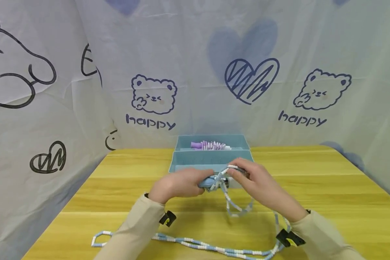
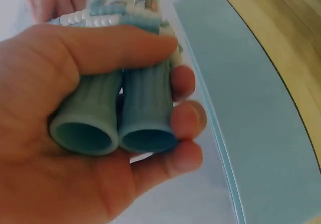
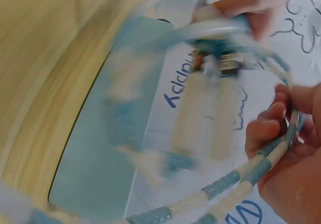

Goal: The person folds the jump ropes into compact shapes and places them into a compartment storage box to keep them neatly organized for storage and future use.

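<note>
My left hand (image 1: 182, 185) grips the two blue handles (image 2: 148, 101) of a blue-and-white beaded jump rope side by side, their flared hollow ends showing in the left wrist view. Pale lengths of the handles (image 3: 228, 118) stick out on the far side, blurred in the right wrist view. My right hand (image 1: 261, 186) pinches doubled strands of the beaded rope (image 3: 225, 184) just right of the handles. Rope crosses over the handles, and a loop hangs below them. More doubled rope (image 1: 201, 245) lies along the near side of the table, partly hidden by the left sleeve.
Behind the hands stands a light blue box (image 1: 178, 162) on the wooden table (image 1: 312, 180). Inside its back part lies a purple-and-white beaded bundle (image 1: 211, 145). A white printed cloth (image 1: 195, 72) hangs behind the table and along its sides.
</note>
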`<state>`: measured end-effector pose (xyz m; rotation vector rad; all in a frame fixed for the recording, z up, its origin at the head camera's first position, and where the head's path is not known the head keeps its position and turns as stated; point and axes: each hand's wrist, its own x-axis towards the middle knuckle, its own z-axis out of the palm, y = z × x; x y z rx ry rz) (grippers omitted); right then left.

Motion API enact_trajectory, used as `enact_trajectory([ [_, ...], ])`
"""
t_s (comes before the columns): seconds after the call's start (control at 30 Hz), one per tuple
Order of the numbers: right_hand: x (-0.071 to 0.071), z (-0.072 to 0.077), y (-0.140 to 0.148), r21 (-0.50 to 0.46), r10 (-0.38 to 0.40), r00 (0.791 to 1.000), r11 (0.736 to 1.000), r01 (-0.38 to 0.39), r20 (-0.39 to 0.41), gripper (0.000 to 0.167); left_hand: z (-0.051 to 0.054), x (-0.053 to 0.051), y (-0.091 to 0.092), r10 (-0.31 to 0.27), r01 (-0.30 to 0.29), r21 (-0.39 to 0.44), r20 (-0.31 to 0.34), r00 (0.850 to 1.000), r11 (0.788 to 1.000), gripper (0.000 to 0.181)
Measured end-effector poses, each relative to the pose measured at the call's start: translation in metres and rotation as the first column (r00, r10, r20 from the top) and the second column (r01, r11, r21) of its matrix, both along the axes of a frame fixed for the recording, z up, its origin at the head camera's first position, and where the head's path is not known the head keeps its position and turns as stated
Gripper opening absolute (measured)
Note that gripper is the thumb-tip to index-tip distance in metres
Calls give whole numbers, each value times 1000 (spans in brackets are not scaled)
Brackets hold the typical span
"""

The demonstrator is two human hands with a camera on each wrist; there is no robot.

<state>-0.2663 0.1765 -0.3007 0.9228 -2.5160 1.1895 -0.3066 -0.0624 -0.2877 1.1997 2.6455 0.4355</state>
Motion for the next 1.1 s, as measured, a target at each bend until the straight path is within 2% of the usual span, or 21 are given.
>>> enact_trajectory([
  [0.1, -1, -4, -3, -31, -24, 999, 999, 23, -33, 17, 2, 3, 4, -36, 37, -7, 20, 999, 999, 34],
  [0.17, 0, -5, -5, -30, -41, 999, 999, 40, -30, 20, 3, 5, 6, -54, 54, 3, 53, 997, 999, 34],
  [0.33, 4, -7, -10, -17, -111, 994, 994, 111, -22, 24, 2, 6, 10, -63, 58, 39, 136, 989, 998, 33],
  [0.43, 7, -6, -13, -78, -109, 993, 991, 111, 33, 24, 0, 5, 10, -9, -3, 72, 175, 985, 997, 38],
  [0.57, 9, -5, -17, -180, -44, 988, 981, 71, 150, 26, -3, 4, 10, 83, -117, 115, 264, 961, 986, 39],
  [0.63, 8, -5, -19, -216, -9, 979, 975, 53, 202, 26, -4, 3, 9, 101, -146, 128, 309, 946, 981, 42],
  [0.7, 8, -7, -20, -237, 28, 969, 971, 32, 247, 26, -6, 2, 9, 94, -149, 143, 334, 938, 978, 45],
  [0.8, 6, -9, -21, -263, 98, 949, 965, -16, 301, 27, -9, -1, 9, 70, -129, 162, 326, 943, 978, 44],
  [0.9, 5, -11, -21, -255, 128, 944, 966, -49, 304, 27, -12, -4, 9, 45, -99, 185, 277, 960, 978, 44],
  [0.97, 5, -11, -20, -225, 103, 955, 974, -39, 278, 26, -14, -5, 9, 34, -83, 200, 237, 971, 976, 44],
  [1.1, 3, -9, -15, -108, -33, 982, 993, 54, 184, 28, -14, -7, 8, 42, -73, 212, 149, 988, 974, 36],
])
